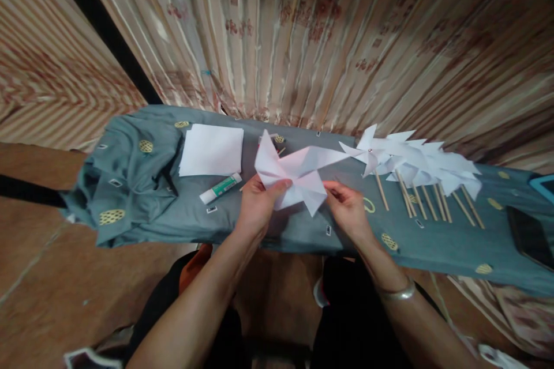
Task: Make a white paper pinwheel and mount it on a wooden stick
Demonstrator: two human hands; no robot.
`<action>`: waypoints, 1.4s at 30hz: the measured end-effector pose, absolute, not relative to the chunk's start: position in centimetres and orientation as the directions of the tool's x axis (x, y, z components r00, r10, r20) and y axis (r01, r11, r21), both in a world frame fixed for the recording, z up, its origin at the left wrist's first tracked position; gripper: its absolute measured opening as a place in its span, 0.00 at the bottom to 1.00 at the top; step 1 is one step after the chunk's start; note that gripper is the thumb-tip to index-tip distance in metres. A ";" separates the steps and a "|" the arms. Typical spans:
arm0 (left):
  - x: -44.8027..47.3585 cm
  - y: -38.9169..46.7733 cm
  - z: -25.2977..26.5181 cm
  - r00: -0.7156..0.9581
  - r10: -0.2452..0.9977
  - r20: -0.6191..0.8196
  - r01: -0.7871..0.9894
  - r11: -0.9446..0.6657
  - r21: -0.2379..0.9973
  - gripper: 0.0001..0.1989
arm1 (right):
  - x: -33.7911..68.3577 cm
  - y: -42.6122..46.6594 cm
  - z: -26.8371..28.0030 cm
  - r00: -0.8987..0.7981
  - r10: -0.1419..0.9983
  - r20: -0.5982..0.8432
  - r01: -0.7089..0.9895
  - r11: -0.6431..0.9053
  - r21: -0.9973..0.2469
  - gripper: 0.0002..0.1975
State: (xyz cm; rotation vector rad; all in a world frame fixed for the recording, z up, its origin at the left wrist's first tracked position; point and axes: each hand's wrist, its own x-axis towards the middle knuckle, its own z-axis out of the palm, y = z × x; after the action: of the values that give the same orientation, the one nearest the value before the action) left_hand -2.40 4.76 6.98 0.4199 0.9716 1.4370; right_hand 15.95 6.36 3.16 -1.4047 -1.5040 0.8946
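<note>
A white paper pinwheel point(298, 176) with folded blades is held up over the cloth-covered table. My left hand point(259, 199) is closed on its lower left side, the thumb lying on the paper near the middle. At the right edge, my right hand point(346, 204) pinches a blade corner between thumb and fingertips. The tip of a thin wooden stick point(243, 188) shows just left of my left hand; whether I hold it cannot be told. A glue stick point(220, 188) with a green label lies to the left, below a stack of white paper point(212, 150).
On the right, several finished pinwheels on sticks point(433, 164) overlap in a row. Scissors with a yellow-green handle point(369, 205) lie partly behind my right hand. A dark phone point(530, 236) rests at the far right. A patterned curtain point(294, 40) hangs behind the table point(277, 236).
</note>
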 end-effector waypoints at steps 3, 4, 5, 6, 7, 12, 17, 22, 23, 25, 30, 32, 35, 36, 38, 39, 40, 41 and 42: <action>-6.0 5.9 8.2 -0.323 0.918 -0.230 -0.637 -0.031 0.771 0.18 | 12.7 9.2 4.7 -0.249 0.951 0.186 0.630 0.305 -0.715 0.12; -7.2 6.1 8.6 -0.371 0.904 -0.210 -0.628 -0.078 0.774 0.17 | 11.6 10.4 5.1 -0.327 0.929 0.172 0.712 0.362 -0.602 0.14; -8.3 6.3 8.9 -0.423 0.884 -0.197 -0.613 -0.119 0.781 0.16 | 10.5 11.5 5.5 -0.402 0.905 0.141 0.773 0.418 -0.478 0.16; -9.3 6.3 9.2 -0.473 0.857 -0.205 -0.594 -0.139 0.792 0.16 | 9.4 12.7 5.8 -0.425 0.896 0.128 0.788 0.436 -0.435 0.16; -10.1 6.3 9.4 -0.507 0.838 -0.202 -0.575 -0.154 0.804 0.16 | 8.5 13.8 5.9 -0.440 0.890 0.119 0.795 0.448 -0.409 0.17; -12.2 5.8 9.4 -0.584 0.793 -0.177 -0.536 -0.212 0.817 0.15 | 5.3 17.3 5.8 -0.464 0.885 0.030 0.855 0.457 -0.246 0.18; -12.7 5.7 9.3 -0.585 0.790 -0.182 -0.563 -0.235 0.793 0.18 | 4.3 18.6 6.3 -0.459 0.886 -0.069 0.887 0.453 -0.086 0.18; -12.7 5.5 9.7 -0.557 0.804 -0.207 -0.596 -0.213 0.774 0.18 | 3.5 19.8 7.2 -0.478 0.866 -0.147 0.876 0.483 -0.004 0.16; -12.7 5.5 9.7 -0.551 0.807 -0.214 -0.599 -0.204 0.774 0.17 | 3.3 20.0 7.3 -0.483 0.862 -0.156 0.872 0.490 0.005 0.17; -12.7 5.4 9.7 -0.547 0.809 -0.216 -0.598 -0.196 0.777 0.16 | 3.0 20.3 7.4 -0.490 0.855 -0.169 0.866 0.500 0.019 0.17; -12.6 5.6 9.6 -0.547 0.820 -0.166 -0.572 -0.222 0.790 0.16 | 2.9 20.5 7.1 -0.501 0.848 -0.170 0.857 0.514 0.040 0.18; -12.5 5.6 9.6 -0.538 0.827 -0.161 -0.574 -0.219 0.789 0.17 | 2.9 20.5 6.9 -0.507 0.846 -0.163 0.853 0.520 0.044 0.18; -12.3 5.7 9.4 -0.522 0.834 -0.179 -0.586 -0.198 0.786 0.17 | 3.0 20.7 6.6 -0.521 0.839 -0.158 0.845 0.533 0.045 0.16; -12.3 5.7 9.3 -0.517 0.836 -0.186 -0.590 -0.191 0.785 0.17 | 3.0 20.7 6.5 -0.525 0.837 -0.157 0.842 0.537 0.046 0.16; -12.1 5.8 9.1 -0.514 0.838 -0.184 -0.592 -0.190 0.783 0.16 | 2.9 20.9 6.4 -0.530 0.834 -0.152 0.839 0.542 0.046 0.16; -12.0 5.9 9.0 -0.512 0.840 -0.178 -0.590 -0.194 0.784 0.16 | 2.9 20.9 6.3 -0.532 0.833 -0.148 0.838 0.543 0.045 0.17; -12.0 5.9 8.9 -0.509 0.844 -0.169 -0.586 -0.196 0.786 0.16 | 2.9 21.0 6.2 -0.535 0.833 -0.143 0.837 0.545 0.043 0.17; -11.9 6.0 8.8 -0.505 0.848 -0.160 -0.581 -0.196 0.790 0.15 | 3.0 21.0 6.1 -0.538 0.831 -0.137 0.836 0.548 0.039 0.17; -11.8 6.0 8.7 -0.501 0.852 -0.153 -0.575 -0.195 0.795 0.15 | 3.0 20.9 6.0 -0.542 0.830 -0.132 0.834 0.550 0.036 0.17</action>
State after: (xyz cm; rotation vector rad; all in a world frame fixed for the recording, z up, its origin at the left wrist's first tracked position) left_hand -11.77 6.03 8.72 0.4000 1.0374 1.8499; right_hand 3.02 20.95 5.98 -1.5557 -2.8812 0.0514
